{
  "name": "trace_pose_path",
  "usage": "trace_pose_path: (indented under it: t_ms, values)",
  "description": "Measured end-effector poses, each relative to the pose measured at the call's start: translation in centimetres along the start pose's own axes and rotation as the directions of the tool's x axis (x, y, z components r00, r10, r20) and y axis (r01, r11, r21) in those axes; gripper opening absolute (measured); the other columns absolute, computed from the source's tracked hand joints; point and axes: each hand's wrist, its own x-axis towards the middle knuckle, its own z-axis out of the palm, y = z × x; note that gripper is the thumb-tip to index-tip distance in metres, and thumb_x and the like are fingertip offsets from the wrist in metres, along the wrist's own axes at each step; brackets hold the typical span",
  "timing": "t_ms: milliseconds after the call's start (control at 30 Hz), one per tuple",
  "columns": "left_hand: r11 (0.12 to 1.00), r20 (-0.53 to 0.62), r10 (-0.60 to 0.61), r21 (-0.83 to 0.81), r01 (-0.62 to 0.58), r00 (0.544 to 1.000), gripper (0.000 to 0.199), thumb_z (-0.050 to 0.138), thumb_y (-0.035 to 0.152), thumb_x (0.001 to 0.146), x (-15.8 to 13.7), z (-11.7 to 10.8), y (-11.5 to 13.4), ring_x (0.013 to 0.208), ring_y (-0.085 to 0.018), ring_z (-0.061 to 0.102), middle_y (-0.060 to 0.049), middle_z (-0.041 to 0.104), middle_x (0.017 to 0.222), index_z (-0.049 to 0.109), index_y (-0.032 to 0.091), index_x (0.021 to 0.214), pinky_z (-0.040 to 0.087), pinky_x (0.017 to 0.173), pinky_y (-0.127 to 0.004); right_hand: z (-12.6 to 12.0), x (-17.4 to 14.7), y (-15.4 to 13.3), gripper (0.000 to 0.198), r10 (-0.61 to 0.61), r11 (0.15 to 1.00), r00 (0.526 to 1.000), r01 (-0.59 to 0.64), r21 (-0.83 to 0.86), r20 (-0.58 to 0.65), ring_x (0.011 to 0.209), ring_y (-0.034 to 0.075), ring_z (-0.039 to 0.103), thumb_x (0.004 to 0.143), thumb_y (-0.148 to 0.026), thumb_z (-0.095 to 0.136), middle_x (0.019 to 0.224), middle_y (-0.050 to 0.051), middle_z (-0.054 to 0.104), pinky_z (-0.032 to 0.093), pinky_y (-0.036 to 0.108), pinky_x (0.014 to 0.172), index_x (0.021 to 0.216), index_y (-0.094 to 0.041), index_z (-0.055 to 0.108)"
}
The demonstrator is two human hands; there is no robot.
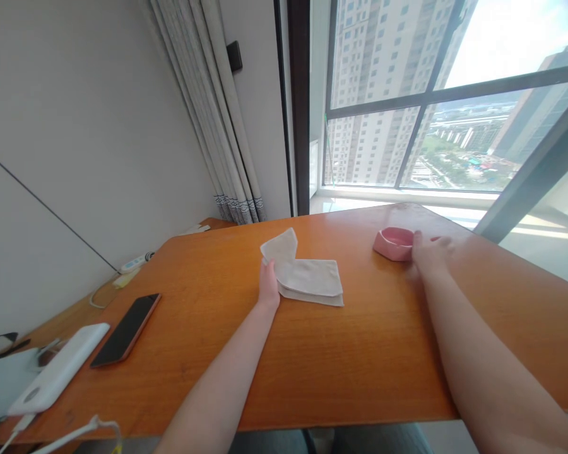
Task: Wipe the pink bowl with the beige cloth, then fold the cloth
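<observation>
My left hand [269, 287] is closed on the left edge of a folded beige cloth [311, 277], lifting one flap of it. The rest of the cloth lies flat on the wooden table. To the right, my right hand [431, 252] grips the right side of a small pink bowl [392, 244] with slanted outer walls. That hand is slightly blurred and hides part of the bowl; a bit of pink shows past the fingers. The bowl appears to rest on the tabletop, near its far right edge.
On the left of the table [208, 353] lie a dark-screened phone [127, 329] and a white power bank [59, 366] with a cable. A power strip [135, 263] sits by the wall. A curtain [218, 113] and a large window stand beyond the far edge.
</observation>
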Motion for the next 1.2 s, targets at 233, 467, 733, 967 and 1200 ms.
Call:
trace_pose_path:
  t_ms: [233, 467, 733, 967, 1200]
  values:
    - [0.998, -0.433, 0.054, 0.003, -0.058, 0.900, 0.035, 0.056, 0.026, 0.079, 1.3, -1.4, -0.2, 0.101, -0.017, 0.059, -0.009, 0.057, 0.113, 0.040, 0.021, 0.110, 0.046, 0.092, -0.034, -3.1, -8.7, -11.8, 0.034, -0.491, 0.852, 0.831, 0.396, 0.342, 0.262, 0.091, 0.024, 0.056, 0.093, -0.037, 0.033, 0.099, 0.011, 0.061, 0.040, 0.034, 0.077, 0.113, -0.021, 0.055]
    - [0.979, -0.417, 0.135, 0.197, -0.055, 0.899, 0.051, 0.046, 0.013, 0.078, 1.1, -1.9, 0.0, 0.111, -0.018, 0.056, -0.012, 0.051, 0.123, 0.030, 0.021, 0.126, 0.045, 0.095, -0.034, -1.2, -16.3, -15.7, 0.032, -0.647, 0.749, 0.584, 0.607, 0.266, 0.491, 0.111, 0.028, 0.049, 0.082, -0.037, 0.057, 0.118, 0.012, 0.055, 0.039, 0.037, 0.086, 0.111, -0.023, 0.059]
    - [0.734, -0.006, 0.465, 0.562, -0.382, 0.885, 0.032, 0.037, 0.018, 0.087, 0.2, -2.1, 2.4, 0.122, -0.017, 0.046, -0.010, 0.050, 0.128, 0.042, 0.020, 0.119, 0.036, 0.104, -0.034, 1.5, -12.0, -13.8, 0.029, -0.695, 0.719, 0.622, 0.594, 0.359, 0.361, 0.114, 0.022, 0.050, 0.088, -0.028, 0.048, 0.121, 0.009, 0.058, 0.036, 0.034, 0.095, 0.113, -0.020, 0.058]
    - [0.402, 0.622, 0.093, 0.691, -0.601, 0.778, 0.024, 0.053, 0.015, 0.072, -1.3, -0.4, 0.9, 0.100, -0.022, 0.056, -0.006, 0.062, 0.102, 0.060, 0.020, 0.094, 0.042, 0.092, -0.038, 1.4, -10.8, -12.9, 0.037, -0.752, 0.658, 0.566, 0.615, 0.434, 0.338, 0.109, 0.021, 0.052, 0.073, -0.013, 0.051, 0.117, 0.007, 0.061, 0.036, 0.027, 0.093, 0.109, -0.018, 0.061]
    - [0.328, 0.530, 0.104, 0.780, -0.532, 0.842, 0.019, 0.047, 0.007, 0.067, -0.4, -1.1, 2.0, 0.085, -0.021, 0.055, -0.004, 0.060, 0.084, 0.056, 0.019, 0.078, 0.042, 0.081, -0.036, -0.4, -10.3, -13.4, 0.020, -0.712, 0.702, 0.638, 0.649, 0.293, 0.293, 0.088, 0.019, 0.055, 0.073, -0.009, 0.044, 0.089, 0.006, 0.063, 0.034, 0.030, 0.083, 0.080, -0.019, 0.060]
